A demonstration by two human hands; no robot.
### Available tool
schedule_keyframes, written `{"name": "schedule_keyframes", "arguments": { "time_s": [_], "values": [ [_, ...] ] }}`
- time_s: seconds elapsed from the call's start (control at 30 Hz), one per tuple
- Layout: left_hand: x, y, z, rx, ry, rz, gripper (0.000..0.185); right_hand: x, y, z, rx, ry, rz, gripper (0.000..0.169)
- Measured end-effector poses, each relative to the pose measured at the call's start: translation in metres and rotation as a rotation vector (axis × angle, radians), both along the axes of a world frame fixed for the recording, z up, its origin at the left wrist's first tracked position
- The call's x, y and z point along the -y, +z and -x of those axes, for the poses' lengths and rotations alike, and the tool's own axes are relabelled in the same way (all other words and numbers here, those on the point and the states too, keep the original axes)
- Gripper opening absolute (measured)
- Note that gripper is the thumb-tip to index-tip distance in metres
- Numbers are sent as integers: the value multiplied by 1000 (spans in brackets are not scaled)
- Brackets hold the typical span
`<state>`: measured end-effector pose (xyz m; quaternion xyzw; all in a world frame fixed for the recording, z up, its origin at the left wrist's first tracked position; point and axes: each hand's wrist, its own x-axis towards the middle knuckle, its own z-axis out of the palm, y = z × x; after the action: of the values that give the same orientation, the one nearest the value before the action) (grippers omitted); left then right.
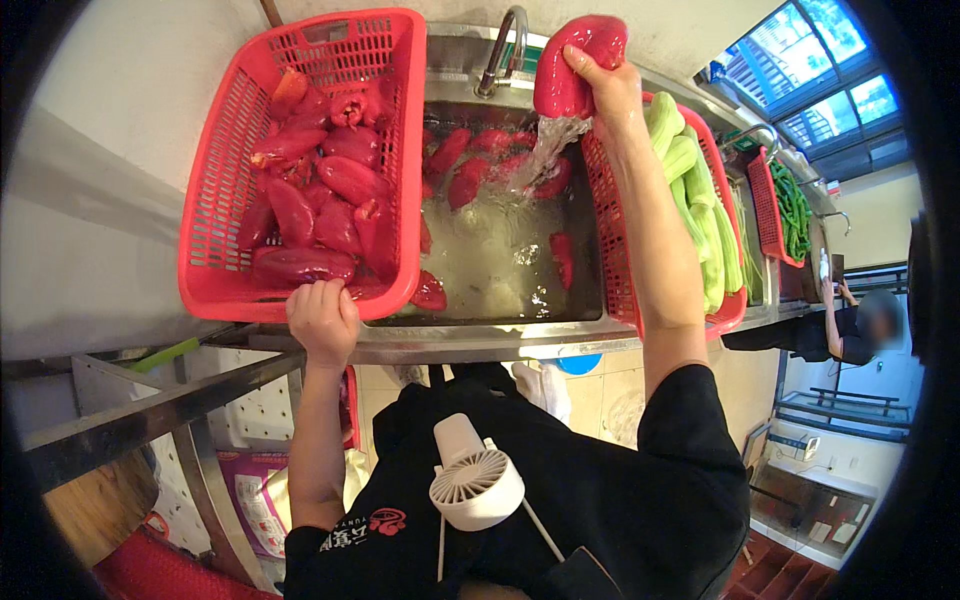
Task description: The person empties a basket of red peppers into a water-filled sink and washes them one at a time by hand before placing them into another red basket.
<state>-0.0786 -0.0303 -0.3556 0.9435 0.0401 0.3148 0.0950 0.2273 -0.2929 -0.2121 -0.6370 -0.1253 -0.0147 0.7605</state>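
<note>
My right hand (611, 90) holds up a large red pepper (577, 71) at the sink's right back, and water pours from the pepper's lower end. Below it, a steel sink (487, 334) is filled with cloudy water in which several red peppers (466, 182) float. My left hand (322, 319) grips the near rim of a red plastic basket (414, 187) at the sink's left side. Wet red peppers (291, 211) lie heaped inside that basket; some are torn at the stem end. The left fingertips curl over the rim and are partly hidden.
A curved metal faucet (504, 52) rises behind the sink. To the right stand a red basket (611, 247) of long light-green gourds (701, 180) and another basket (763, 206) of green peppers (791, 210). A person (840, 322) works farther along the counter. A metal frame (172, 401) stands at lower left.
</note>
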Motion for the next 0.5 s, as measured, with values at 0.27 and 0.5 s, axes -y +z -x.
{"name": "schedule_keyframes", "arguments": {
  "time_s": [0.27,0.5],
  "values": [
    [-6,-7,3,63,-8,18,11,-33,48,29,452,-250,407,31],
    [2,-3,-2,98,-59,41,13,-2,-178,21,-638,-164,-132,31]
  ]
}}
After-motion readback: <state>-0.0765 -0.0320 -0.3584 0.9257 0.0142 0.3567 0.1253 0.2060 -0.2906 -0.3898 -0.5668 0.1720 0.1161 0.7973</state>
